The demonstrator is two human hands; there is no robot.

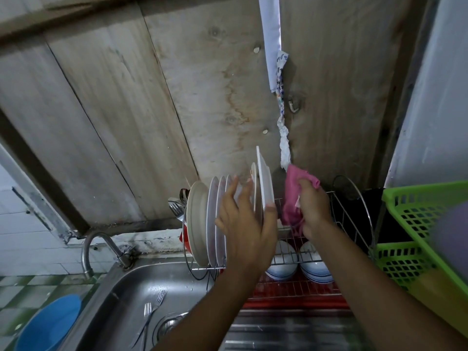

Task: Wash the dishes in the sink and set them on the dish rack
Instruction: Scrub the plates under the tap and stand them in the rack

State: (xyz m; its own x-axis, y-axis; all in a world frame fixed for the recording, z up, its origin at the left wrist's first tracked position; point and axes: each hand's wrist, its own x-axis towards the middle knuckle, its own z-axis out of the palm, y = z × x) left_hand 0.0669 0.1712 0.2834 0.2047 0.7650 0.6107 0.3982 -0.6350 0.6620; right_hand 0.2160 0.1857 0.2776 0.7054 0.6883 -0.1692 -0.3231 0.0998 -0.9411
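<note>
One white plate (266,183) gripped upright over the dish rack (342,211) by left hand (247,221), thumb on near rim, fingers spread across its face. Pink cloth (293,198) bunched in right hand (312,206). Likely stiff, wet-slick, chippable; best pinched at the rim. At least four slotted plates (212,224) beside it, two bowl stacks (281,259) below, two forks (152,307) in sink (121,287).

Dish rack (340,214) packed on the left
Plates (200,224) fill the left slots; right of them it's open wire, hemmed in by the green basket (417,224).
</note>
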